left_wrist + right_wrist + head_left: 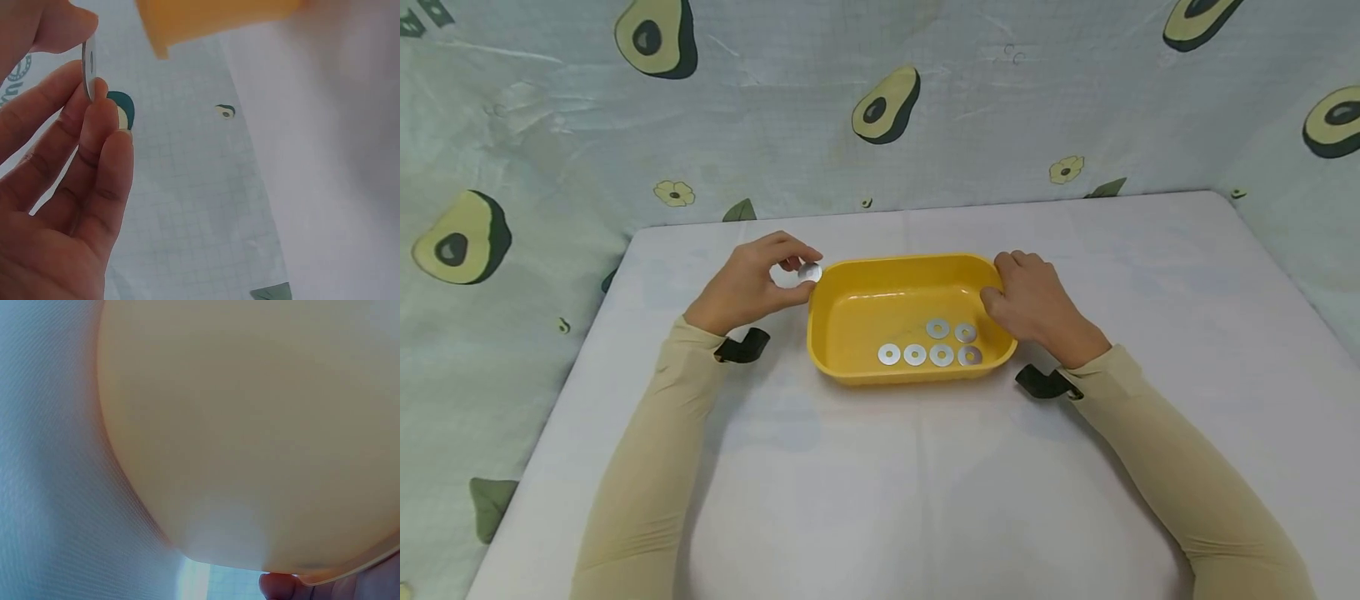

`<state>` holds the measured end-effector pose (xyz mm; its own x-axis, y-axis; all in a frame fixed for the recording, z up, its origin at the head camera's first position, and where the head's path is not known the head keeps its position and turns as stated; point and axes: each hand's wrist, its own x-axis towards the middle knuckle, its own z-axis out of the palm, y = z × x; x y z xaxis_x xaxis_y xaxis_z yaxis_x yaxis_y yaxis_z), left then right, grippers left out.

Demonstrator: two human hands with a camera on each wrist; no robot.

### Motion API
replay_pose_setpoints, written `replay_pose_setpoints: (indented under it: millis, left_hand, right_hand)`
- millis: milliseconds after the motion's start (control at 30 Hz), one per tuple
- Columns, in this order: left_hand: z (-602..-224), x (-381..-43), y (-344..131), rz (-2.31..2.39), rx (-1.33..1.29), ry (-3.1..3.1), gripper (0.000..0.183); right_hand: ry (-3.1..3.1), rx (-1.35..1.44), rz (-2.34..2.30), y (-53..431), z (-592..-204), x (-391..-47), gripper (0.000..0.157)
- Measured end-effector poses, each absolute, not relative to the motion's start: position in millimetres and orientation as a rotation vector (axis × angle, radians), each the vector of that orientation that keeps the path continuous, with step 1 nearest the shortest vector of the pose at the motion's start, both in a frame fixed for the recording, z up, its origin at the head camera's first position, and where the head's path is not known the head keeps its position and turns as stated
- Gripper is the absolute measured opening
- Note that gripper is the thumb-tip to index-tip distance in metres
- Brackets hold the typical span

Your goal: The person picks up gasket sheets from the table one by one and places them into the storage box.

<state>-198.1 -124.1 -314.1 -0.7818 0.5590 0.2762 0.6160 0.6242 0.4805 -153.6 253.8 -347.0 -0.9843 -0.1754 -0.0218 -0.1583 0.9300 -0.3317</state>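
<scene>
A yellow tray (880, 312) stands on the table in the head view, with several flat metal washers (914, 355) lying in its front right part. Just outside the tray's left end, my left hand (756, 279) pinches one washer (809, 272) between thumb and fingers. The left wrist view shows that washer (89, 69) edge-on, with the thumb above and the fingertips below. At the tray's right end, my right hand (1033, 304) grips the rim, thumb on the inner side. In the right wrist view the tray wall (250, 437) fills most of the picture; only some fingertips (278, 585) show.
A white cloth (865, 492) covers the table. Behind it and at the sides hangs a pale sheet (775, 125) printed with avocados. Black wrist mounts (743, 345) jut out from both sleeves, close to the table.
</scene>
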Motion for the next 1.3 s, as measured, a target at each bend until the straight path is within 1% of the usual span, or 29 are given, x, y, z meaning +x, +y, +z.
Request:
replay_pose_setpoints:
  millis: [333, 600, 933, 1300]
  left_hand:
    - [-289, -198, -108, -0.802, -1.108, -2.772, 0.030]
    - [-278, -198, -90, -0.715, -1.221, -2.857, 0.028]
    - [-278, -200, -61, -0.624, -1.454, -2.840, 0.025]
    - [-283, -199, -29, -0.543, -1.596, -2.886, 0.029]
  right_hand:
    - [3.016, -0.265, -0.502, 255, -344, -153, 0.048]
    - [3.015, -0.262, -0.505, 255, -345, -154, 0.047]
    - [3.019, -0.258, -0.506, 256, -346, -154, 0.048]
    - [2.994, -0.244, -0.508, 255, -345, -154, 0.052]
